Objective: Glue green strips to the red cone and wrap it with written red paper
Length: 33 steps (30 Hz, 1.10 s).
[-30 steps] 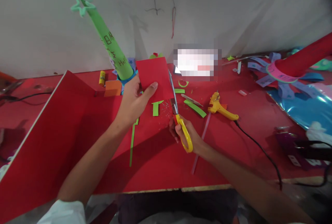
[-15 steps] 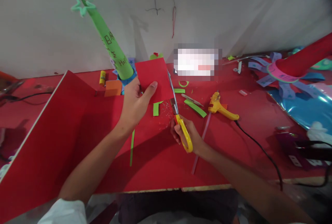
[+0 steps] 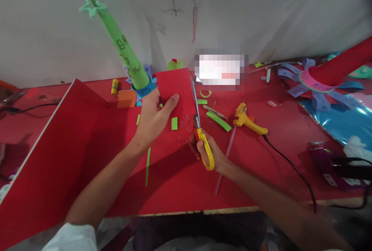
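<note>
A piece of red paper (image 3: pixel 176 88) is pinched in my left hand (image 3: pixel 154 113), with the thumb lying across its front. My right hand (image 3: pixel 210 146) grips scissors (image 3: pixel 205 148) with yellow handles. Their blades point upward along the right edge of the red paper. Behind my left hand a green paper cone (image 3: pixel 124 49) leans to the left, with dark writing, a blue band at its base and a pale green star on its tip. Short green paper strips (image 3: pixel 174 123) lie on the red table (image 3: pixel 180 181) below the paper.
To the right lie a yellow glue gun (image 3: pixel 247 120) with a black cord, a white pen (image 3: pixel 215 111) and a green strip (image 3: pixel 219 121). A large red board (image 3: pixel 49 146) stands at left. A glue stick (image 3: pixel 114 87) is behind it. A red cone (image 3: pixel 343 64) leans at far right.
My left hand and the red paper have shifted slightly right and down. The scissors have moved a little with the paper's right edge, and their handles look closer together.
</note>
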### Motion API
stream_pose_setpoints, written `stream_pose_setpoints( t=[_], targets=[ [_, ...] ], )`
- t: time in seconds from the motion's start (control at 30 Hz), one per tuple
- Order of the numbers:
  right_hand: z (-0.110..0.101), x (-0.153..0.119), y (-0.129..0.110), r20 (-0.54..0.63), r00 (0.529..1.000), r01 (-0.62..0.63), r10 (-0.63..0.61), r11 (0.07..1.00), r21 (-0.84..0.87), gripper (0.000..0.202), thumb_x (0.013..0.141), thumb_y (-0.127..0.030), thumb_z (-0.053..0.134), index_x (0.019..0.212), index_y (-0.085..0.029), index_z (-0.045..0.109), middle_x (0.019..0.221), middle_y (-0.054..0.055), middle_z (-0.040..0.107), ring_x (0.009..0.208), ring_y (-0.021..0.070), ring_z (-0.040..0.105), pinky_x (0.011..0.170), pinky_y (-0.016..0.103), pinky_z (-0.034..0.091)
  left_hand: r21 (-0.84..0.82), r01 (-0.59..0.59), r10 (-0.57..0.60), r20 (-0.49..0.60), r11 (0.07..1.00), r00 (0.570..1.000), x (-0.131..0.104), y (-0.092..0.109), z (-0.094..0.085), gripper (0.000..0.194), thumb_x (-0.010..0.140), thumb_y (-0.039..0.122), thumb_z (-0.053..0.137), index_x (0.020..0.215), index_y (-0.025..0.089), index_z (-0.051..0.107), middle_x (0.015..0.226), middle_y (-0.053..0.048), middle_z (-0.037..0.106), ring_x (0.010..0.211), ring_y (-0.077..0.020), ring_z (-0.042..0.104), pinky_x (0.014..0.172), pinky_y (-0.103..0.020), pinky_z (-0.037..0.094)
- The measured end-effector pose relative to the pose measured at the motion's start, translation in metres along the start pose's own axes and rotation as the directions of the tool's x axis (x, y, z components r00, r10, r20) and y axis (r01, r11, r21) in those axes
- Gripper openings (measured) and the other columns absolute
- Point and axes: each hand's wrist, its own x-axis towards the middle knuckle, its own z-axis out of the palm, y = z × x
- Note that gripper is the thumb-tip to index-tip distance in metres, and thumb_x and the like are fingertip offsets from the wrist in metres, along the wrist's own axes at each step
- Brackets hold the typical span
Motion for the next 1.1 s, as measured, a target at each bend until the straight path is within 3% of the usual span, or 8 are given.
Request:
stream_pose_setpoints(
  t=[0.13,0.3,0.5,0.63,0.83,1.1],
  targets=[
    [0.000,0.003,0.002,-0.027,0.999,0.040,-0.041,0.999,-0.023,0.060,0.090,-0.083,0.047,0.093,-0.023,0.049,0.067,-0.006,0.047,0.049,0.0088,0.039,0.043,0.024,0.034,0.023,-0.014,0.013,0.033,1.000,0.999,-0.002,0.001,0.002,0.024,0.092,0.044,0.071,0.094,0.020,0.070,0.095,-0.004,0.075,0.084,-0.0188,0.068,0.075,-0.030,0.055],
    [-0.001,0.004,-0.001,-0.076,0.997,0.007,-0.006,1.000,0.019,0.062,0.085,-0.085,0.052,0.088,-0.024,0.046,0.063,-0.008,0.045,0.046,0.0079,0.038,0.039,0.022,0.030,0.040,-0.004,0.001,0.058,0.999,0.998,-0.003,0.000,0.004,0.027,0.093,0.047,0.070,0.095,0.020,0.070,0.094,-0.004,0.074,0.083,-0.0189,0.067,0.073,-0.031,0.054],
    [-0.002,0.002,-0.006,-0.048,0.999,-0.011,0.015,0.998,0.064,0.057,0.090,-0.080,0.053,0.083,-0.024,0.043,0.057,-0.010,0.043,0.042,0.0067,0.038,0.038,0.020,0.035,0.049,0.015,-0.018,0.061,0.999,0.998,-0.003,0.001,0.004,0.025,0.093,0.045,0.070,0.099,0.021,0.069,0.097,-0.004,0.074,0.085,-0.0196,0.068,0.075,-0.033,0.055],
    [-0.002,0.001,-0.010,-0.036,0.999,-0.024,0.026,0.999,0.043,0.057,0.089,-0.080,0.054,0.083,-0.024,0.043,0.057,-0.009,0.045,0.043,0.0068,0.040,0.039,0.019,0.035,-0.046,-0.008,0.009,0.033,0.999,0.999,-0.002,0.002,0.004,0.029,0.094,0.047,0.069,0.107,0.022,0.068,0.105,-0.005,0.075,0.094,-0.0204,0.070,0.083,-0.033,0.057],
    [-0.001,-0.003,-0.010,0.009,1.000,-0.024,0.024,0.999,0.034,0.056,0.091,-0.078,0.053,0.085,-0.023,0.046,0.060,-0.008,0.050,0.045,0.0067,0.044,0.041,0.019,0.037,-0.124,0.002,-0.008,-0.047,0.992,0.999,-0.003,-0.004,0.005,0.028,0.092,0.049,0.071,0.099,0.022,0.069,0.097,-0.003,0.073,0.086,-0.0178,0.068,0.076,-0.030,0.057],
    [-0.001,-0.002,-0.006,-0.004,0.999,-0.052,0.052,0.998,0.047,0.054,0.092,-0.076,0.055,0.085,-0.023,0.046,0.059,-0.008,0.052,0.043,0.0066,0.045,0.040,0.018,0.037,-0.136,0.022,-0.030,-0.061,0.990,0.998,-0.005,-0.006,0.007,0.023,0.091,0.044,0.074,0.097,0.023,0.069,0.092,-0.002,0.071,0.082,-0.0160,0.066,0.074,-0.028,0.055]
  ],
)
